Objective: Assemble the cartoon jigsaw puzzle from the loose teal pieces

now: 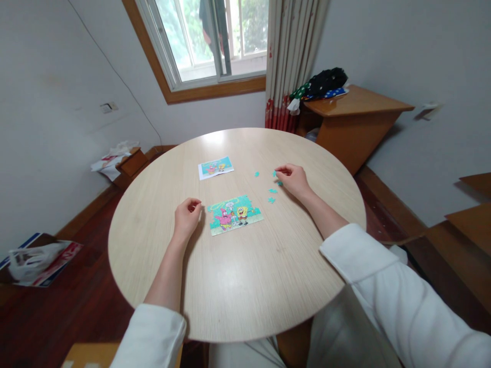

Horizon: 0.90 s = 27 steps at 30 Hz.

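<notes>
A jigsaw puzzle point(235, 215) with cartoon figures lies on the round table point(245, 286), mostly joined, its upper edge uneven. To its left, my left hand point(187, 219) hovers with thumb and fingers pinched together; whether anything is between them is hidden. My right hand point(294, 181), up and to the right of the puzzle, has its fingertips closed on a small turquoise puzzle piece point(274, 174). Several loose turquoise pieces lie near that hand, among them one puzzle piece point(271, 200) toward me and another puzzle piece point(257, 174) to its left.
A picture sheet point(216, 167) with the same cartoon scene lies behind the puzzle. Beyond the table stand a wooden desk point(360, 102) with cloth items on it, a curtain point(289, 61) and a window point(215, 41). A plastic bag point(36, 260) rests low at the left.
</notes>
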Motion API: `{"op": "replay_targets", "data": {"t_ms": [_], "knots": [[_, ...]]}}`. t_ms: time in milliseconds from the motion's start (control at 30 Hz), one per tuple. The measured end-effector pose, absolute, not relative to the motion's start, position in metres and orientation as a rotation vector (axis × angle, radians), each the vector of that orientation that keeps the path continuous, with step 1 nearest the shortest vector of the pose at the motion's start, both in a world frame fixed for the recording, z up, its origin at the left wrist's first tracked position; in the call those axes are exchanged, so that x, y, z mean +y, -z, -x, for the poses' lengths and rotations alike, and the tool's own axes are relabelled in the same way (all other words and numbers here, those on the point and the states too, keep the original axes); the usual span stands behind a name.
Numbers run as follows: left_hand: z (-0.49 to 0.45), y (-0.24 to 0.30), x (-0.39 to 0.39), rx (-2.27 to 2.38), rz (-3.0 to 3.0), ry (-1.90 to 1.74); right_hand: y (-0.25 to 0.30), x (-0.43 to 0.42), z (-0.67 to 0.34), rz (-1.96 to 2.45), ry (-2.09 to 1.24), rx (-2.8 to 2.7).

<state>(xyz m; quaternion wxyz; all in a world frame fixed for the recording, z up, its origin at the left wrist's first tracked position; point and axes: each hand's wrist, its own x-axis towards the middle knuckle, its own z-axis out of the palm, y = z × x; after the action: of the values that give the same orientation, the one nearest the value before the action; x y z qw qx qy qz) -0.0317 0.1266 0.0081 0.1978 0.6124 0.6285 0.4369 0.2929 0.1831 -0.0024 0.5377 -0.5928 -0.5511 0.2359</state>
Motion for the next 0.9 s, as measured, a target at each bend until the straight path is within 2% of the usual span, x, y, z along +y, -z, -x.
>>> {"op": "replay_targets", "data": {"t_ms": [500,900], "knots": [[0.033,-0.002,0.129,1.737,-1.742,-1.124,-0.002,0.168,-0.264,1.292,-0.668,-1.466],[0.031,-0.002,0.128,1.738,-1.746,-1.067,0.002,0.157,-0.232,1.328,-0.62,-1.759]]}}
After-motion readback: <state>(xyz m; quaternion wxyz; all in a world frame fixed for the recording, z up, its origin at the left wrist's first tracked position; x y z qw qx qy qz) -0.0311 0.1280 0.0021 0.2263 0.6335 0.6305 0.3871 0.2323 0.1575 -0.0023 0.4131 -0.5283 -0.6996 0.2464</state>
